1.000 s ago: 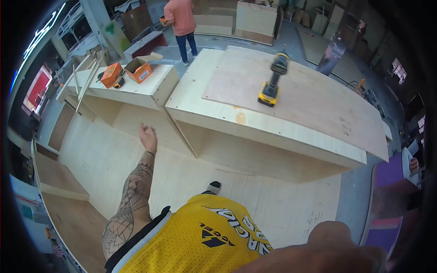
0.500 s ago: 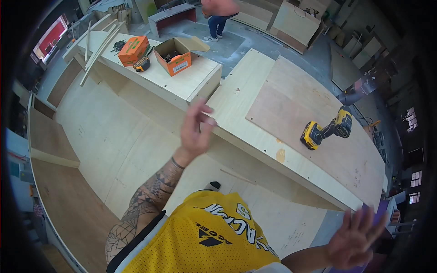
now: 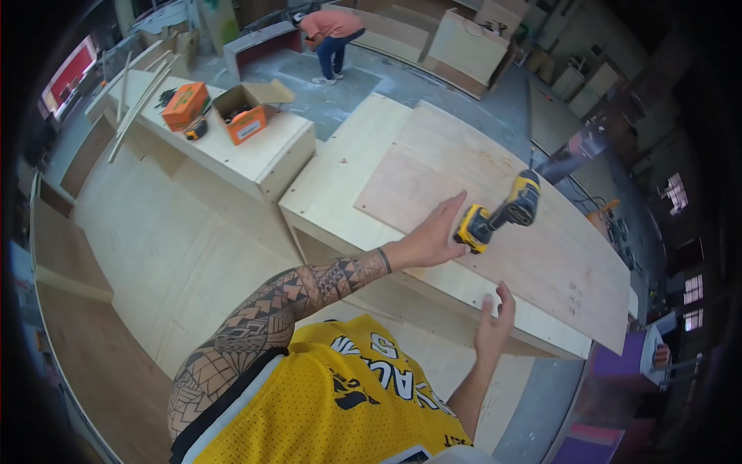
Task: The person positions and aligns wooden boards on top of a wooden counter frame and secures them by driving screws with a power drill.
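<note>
A yellow-and-black cordless drill [image 3: 519, 203] rests on a thin plywood panel [image 3: 433, 147], its bit pointing toward the far side. My left hand [image 3: 431, 238] reaches over the panel beside the drill's battery, fingers stretched out and thumb apart; the fingertips lie close to the battery, and whether they touch it I cannot tell. Nearer to me, my right hand [image 3: 495, 319] hovers by the front edge of the pale wooden box top [image 3: 340, 166] under the panel. Its fingers are raised and spread, with nothing in them.
On the adjoining box at the left stand an open orange carton [image 3: 246, 127], a second orange box [image 3: 184, 107] and a tape measure [image 3: 196, 128], near thin wood strips [image 3: 143, 100]. Beyond, a person [image 3: 332, 39] bends over. A purple piece [image 3: 618, 356] stands at the right.
My left hand has moved right and forward to the drill's battery. My right hand has come in leftward and up toward the panel's edge. The bending person has shifted left in view.
</note>
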`<action>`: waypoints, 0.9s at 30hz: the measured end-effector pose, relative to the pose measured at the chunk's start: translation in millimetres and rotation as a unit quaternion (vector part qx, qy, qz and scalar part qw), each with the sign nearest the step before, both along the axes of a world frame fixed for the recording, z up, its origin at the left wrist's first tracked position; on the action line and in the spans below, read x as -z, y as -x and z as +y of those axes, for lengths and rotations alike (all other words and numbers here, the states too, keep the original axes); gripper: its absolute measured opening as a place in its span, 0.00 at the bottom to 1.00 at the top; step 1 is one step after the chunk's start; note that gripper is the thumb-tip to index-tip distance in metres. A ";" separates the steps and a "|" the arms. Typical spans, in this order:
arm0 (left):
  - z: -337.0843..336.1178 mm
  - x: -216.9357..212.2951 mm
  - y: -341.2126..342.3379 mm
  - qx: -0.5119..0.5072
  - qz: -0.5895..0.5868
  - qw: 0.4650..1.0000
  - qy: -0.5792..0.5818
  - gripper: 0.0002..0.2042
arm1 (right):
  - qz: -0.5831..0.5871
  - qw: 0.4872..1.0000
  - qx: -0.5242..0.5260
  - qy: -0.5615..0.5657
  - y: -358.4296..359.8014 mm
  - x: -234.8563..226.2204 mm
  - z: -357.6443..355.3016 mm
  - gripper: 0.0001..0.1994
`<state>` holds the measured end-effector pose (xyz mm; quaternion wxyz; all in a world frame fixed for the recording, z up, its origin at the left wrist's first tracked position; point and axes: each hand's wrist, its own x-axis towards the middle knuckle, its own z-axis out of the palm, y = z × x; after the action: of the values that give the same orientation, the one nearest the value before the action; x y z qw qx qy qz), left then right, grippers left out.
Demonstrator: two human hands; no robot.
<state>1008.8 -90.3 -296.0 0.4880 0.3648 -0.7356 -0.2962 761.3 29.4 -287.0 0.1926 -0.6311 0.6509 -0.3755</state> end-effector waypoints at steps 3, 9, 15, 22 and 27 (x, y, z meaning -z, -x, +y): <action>-27.2 -0.2 39.6 -0.066 -0.018 0.997 -0.039 0.60 | 0.122 0.991 -0.018 0.042 5.8 37.8 -24.9 0.31; -48.8 -19.0 90.1 -0.028 0.085 0.986 -0.141 0.55 | 0.218 0.976 -0.016 0.017 26.3 95.9 -53.7 0.36; -72.0 -6.7 90.4 -0.045 0.044 0.988 -0.143 0.36 | 0.241 0.967 0.038 0.079 13.4 102.6 -57.6 0.33; 5.7 -83.3 -28.4 -0.054 0.249 0.948 -0.189 0.15 | 0.258 0.956 0.064 0.121 17.7 106.2 -57.1 0.30; 47.5 -144.2 -163.5 -0.197 0.240 0.949 -0.054 0.14 | 0.268 0.951 0.075 0.135 11.1 104.8 -61.4 0.29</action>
<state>1172.3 -42.7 -151.8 0.6784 0.4463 -0.4934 -0.3119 750.1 -32.0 -391.8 -0.1043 -0.6779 0.6673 -0.2903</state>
